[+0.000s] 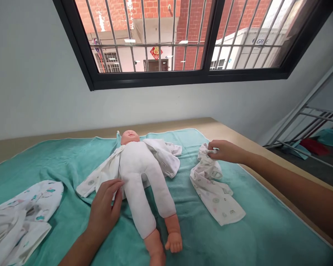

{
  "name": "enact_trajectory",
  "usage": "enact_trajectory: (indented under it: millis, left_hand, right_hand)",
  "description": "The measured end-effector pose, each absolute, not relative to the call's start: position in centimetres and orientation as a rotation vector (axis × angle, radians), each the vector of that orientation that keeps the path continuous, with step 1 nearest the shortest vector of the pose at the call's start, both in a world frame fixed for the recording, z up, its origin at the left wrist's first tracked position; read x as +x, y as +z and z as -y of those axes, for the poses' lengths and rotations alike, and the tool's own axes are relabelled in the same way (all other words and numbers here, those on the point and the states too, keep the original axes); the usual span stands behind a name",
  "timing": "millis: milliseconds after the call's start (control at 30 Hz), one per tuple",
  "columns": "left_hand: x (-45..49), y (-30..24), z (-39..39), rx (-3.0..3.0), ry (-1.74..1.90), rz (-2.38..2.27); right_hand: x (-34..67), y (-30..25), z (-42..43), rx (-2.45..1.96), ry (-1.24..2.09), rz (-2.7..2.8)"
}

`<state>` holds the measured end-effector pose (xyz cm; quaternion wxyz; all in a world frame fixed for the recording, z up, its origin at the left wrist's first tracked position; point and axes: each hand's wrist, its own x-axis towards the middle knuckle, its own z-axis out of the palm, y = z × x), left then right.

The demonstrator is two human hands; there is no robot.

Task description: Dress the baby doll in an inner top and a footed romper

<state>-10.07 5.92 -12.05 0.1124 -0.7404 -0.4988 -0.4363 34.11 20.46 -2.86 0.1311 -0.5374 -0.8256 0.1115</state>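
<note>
A baby doll [135,160] with a white cloth body lies on its back, its head towards the wall. A white printed baby shirt [107,171] is spread open under and around its torso, the front not closed over it. My left hand [107,205] rests beside the doll's hip, fingertips against the thigh and shirt edge, thumb apart from the fingers. To the right of the doll, my right hand [220,150] pinches the upper end of a pair of white printed baby pants [215,197]. The lower part of the pants lies bunched and twisted on the towel.
A green towel [255,221] covers much of the wooden table [211,123]. Another white printed baby garment or cloth [24,218] lies crumpled at the left. Behind the table are a white wall and a barred window [152,79]. A metal frame [302,111] stands at the right.
</note>
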Motion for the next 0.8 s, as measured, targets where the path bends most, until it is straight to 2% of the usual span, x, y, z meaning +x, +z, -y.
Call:
enact_trajectory:
  millis: [100, 167, 233, 333, 467, 533, 600, 667, 733, 800]
  left_hand:
    - [-6.7, -9.0, -5.3, -2.266, -1.416, 1.608]
    - [-3.1, -5.9, -5.0, -2.498, -1.525, 1.698]
    - [0.3, -2.7, -5.2, -2.831, -1.658, 1.593]
    - [2.9, 1.3, -6.0, -3.324, -1.791, 1.458]
    - [0.7, 6.1, -5.8, -3.382, -2.115, 1.609]
    - [-0.7, 9.0, -5.0, -3.414, -1.798, 1.645]
    - [-1.3, 11.7, -4.1, -3.317, -1.145, 1.719]
    - [-1.2, 13.8, -3.4, -3.142, -0.532, 1.633]
    - [-1.2, 15.0, -3.0, -3.012, -0.119, 1.411]
    - [-2.0, 15.9, -2.9, -2.918, 0.071, 1.226]
  right_hand:
    - [30.6, 0.9, -15.1, -1.341, 0.570, 2.190]
    - [27.9, 3.0, -11.8, -1.128, 0.726, 2.204]
    - [25.5, 4.8, -9.7, -0.885, 0.846, 2.255]
    - [24.0, 7.4, -8.9, -0.649, 0.927, 2.290]
    - [25.8, 11.8, -9.6, -0.574, 1.006, 2.464]
    - [26.6, 13.8, -9.2, -0.673, 1.109, 2.680]
    - [26.5, 15.0, -8.2, -0.776, 1.134, 2.903]
    - [25.6, 15.3, -7.1, -0.883, 0.973, 3.004]
    - [24.6, 15.1, -6.5, -1.005, 0.755, 2.868]
    - [24.0, 14.7, -6.6, -1.118, 0.649, 2.600]
